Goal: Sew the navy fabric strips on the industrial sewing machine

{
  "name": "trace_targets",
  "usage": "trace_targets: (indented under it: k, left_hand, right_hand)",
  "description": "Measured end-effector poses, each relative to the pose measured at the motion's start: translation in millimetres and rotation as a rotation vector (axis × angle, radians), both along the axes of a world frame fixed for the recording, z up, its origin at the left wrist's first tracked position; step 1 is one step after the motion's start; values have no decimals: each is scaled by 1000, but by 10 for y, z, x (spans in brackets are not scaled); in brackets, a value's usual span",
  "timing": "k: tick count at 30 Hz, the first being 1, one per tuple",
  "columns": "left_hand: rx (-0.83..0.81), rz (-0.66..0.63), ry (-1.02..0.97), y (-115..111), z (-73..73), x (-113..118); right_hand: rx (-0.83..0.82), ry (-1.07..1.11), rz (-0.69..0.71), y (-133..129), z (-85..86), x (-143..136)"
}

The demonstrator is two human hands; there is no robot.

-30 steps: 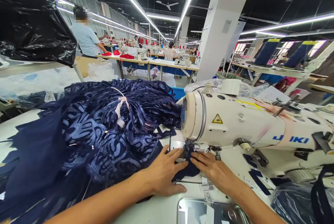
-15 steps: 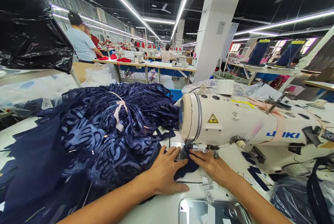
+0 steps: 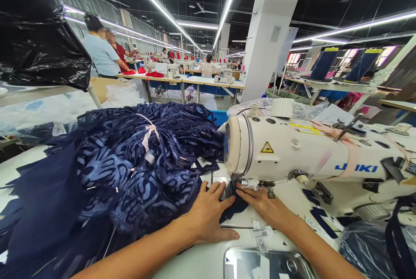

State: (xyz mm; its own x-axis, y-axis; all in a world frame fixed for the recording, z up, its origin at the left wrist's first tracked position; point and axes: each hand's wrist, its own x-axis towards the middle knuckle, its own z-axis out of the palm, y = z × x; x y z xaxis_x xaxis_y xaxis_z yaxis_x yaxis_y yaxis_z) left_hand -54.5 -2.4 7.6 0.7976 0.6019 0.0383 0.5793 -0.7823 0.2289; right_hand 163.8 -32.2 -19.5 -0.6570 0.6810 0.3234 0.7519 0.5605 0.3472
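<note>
A small piece of navy fabric (image 3: 239, 208) lies under the needle area of the white JUKI sewing machine (image 3: 286, 151). My left hand (image 3: 209, 212) rests palm down on the left of it, fingers spread and thumb pointing right. From the other side my right hand (image 3: 261, 203) reaches in below the machine head, its fingers stretched out and lying on the fabric. Its thumb is hidden, and the needle itself is hard to make out. Close beside my left wrist is a large heap of navy embroidered pieces (image 3: 136, 179), bundled with a pale pink tie (image 3: 150, 140).
A metal tray (image 3: 269, 266) is set into the table front, with white labels (image 3: 261, 232) above it. Navy scraps (image 3: 323, 222) and a plastic-wrapped bundle (image 3: 364, 244) lie to the right. Navy thread cones (image 3: 325, 63) stand behind. People work at farther tables.
Both hands hold nearly the same places on the fabric. The whole view has shifted very slightly; the heap looks unchanged.
</note>
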Motion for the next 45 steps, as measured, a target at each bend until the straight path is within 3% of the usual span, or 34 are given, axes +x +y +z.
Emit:
trace_targets:
  k: [5, 21, 28, 39, 45]
  left_hand:
    - [3, 2, -1, -6, -4, 7]
    - [51, 33, -2, -8, 2, 73]
    - [90, 50, 8, 1, 3, 105]
    - [108, 68, 8, -5, -53, 131]
    - [149, 69, 12, -22, -61, 127]
  right_hand:
    - [-45, 15, 2, 3, 5, -1]
    - [-80, 124, -101, 42, -203, 78]
    - [-22, 12, -97, 46, -125, 32]
    - [-40, 128, -95, 58, -71, -13]
    - [-6, 83, -102, 54, -59, -23]
